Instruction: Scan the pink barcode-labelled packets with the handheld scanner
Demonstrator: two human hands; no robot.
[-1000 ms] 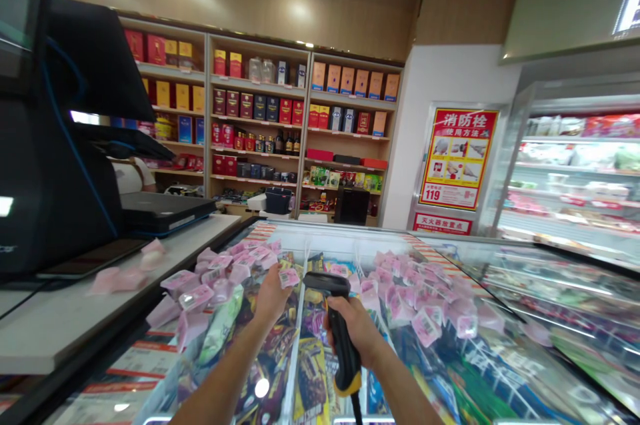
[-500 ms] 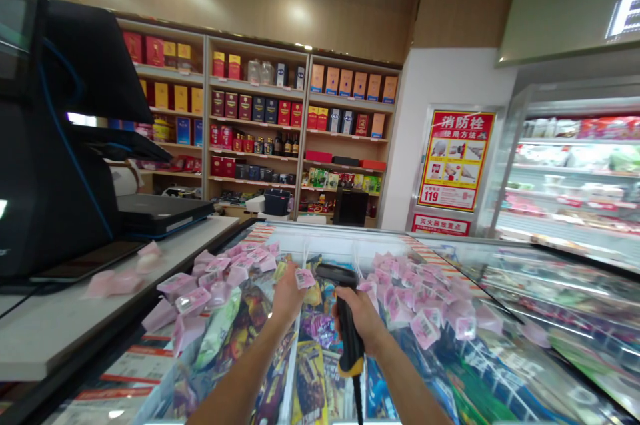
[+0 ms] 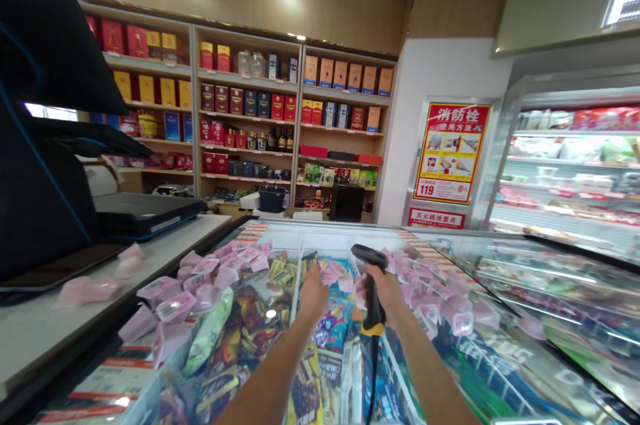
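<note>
My left hand (image 3: 313, 293) is closed on a pink price tag (image 3: 331, 272), its thumb uppermost, above the packets in the freezer. More pink shows just right of that tag; whether it is one tag or two I cannot tell. Wrapped round the handle of a black and yellow barcode scanner (image 3: 374, 298) is my right hand (image 3: 389, 290). The scanner's head points left and its cable hangs down. By the right fingers is a bit of pink (image 3: 359, 292), partly hidden. Ice-cream packets (image 3: 250, 325) lie below both hands.
Pink tag holders (image 3: 173, 305) cluster on the left freezer edge, and another cluster (image 3: 440, 285) lies on the right glass. A counter (image 3: 30, 338) with a black checkout terminal (image 3: 45, 145) stands left. Shelves of boxes (image 3: 245, 105) line the back.
Both hands have moved right. The scanner has shifted farther from the left hand's tag and its head sits higher. The view has turned slightly.
</note>
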